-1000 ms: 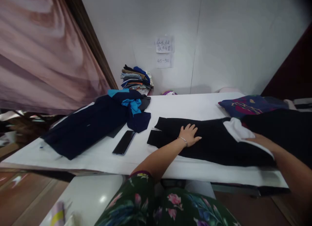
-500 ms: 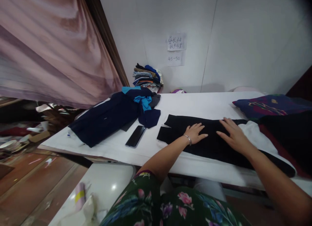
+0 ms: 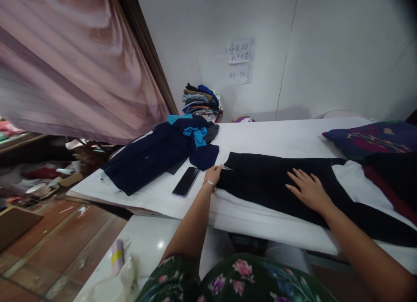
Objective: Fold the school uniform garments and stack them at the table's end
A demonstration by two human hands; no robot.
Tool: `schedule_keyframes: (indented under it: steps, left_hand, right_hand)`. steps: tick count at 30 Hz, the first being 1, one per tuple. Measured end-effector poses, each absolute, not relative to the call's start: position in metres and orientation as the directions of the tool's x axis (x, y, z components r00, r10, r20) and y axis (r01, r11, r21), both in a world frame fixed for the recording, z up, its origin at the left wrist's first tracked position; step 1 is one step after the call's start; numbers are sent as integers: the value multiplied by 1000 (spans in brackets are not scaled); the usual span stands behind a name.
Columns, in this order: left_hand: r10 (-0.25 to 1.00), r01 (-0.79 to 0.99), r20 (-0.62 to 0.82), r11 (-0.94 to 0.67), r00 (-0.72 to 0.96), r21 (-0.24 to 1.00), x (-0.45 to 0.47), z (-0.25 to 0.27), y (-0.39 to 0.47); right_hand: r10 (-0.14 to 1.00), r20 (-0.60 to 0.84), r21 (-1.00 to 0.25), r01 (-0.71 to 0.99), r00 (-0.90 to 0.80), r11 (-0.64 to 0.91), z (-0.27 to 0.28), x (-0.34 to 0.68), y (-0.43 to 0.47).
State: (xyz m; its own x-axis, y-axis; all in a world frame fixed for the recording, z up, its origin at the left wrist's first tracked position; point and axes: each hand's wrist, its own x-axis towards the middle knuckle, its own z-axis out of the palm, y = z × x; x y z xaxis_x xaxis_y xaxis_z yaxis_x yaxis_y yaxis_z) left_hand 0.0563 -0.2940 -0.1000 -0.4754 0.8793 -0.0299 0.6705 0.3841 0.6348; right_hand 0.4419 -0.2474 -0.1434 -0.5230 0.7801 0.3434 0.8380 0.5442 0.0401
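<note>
Two hands on one black garment [image 3: 260, 174], laid flat lengthwise along the near side of the white tabletop [image 3: 270, 134]. Left hand [image 3: 212, 176]: at the garment's left end, next to the narrow slit between its two end flaps. Fingers drawn together and bent, tips at the hem; can't tell if cloth is actually pinched. Bracelet [image 3: 209, 183] on that wrist. Right hand [image 3: 308, 189]: open, palm down, fingers spread and extended, lying on the garment right of its middle. Nothing gripped there.

White cloth [image 3: 360, 184] shows at the garment's right end, dark red cloth [image 3: 386, 193] just past it. Patterned blue item [image 3: 371, 139] behind, on the right. Phone [image 3: 186, 181] lies flat just left of the left hand, apart from it. Navy garment [image 3: 153, 156] with bright blue parts, loosely heaped, beyond the phone to the left. Stack of folded clothes [image 3: 200, 103] farther back, near the wall.
</note>
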Motion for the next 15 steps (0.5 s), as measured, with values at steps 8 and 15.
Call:
schedule_keyframes:
  steps: [8,15]
  left_hand:
    - [891,698,-87,406,-445,590,69,-106,-264]
    - [903,656,-95,374,-419,655,59,-108,-263]
  right_hand:
    - [782,348,-14,831,-517,555,-144,445,-247]
    - [791,362,-60,834,-494,549,-142,445,-249]
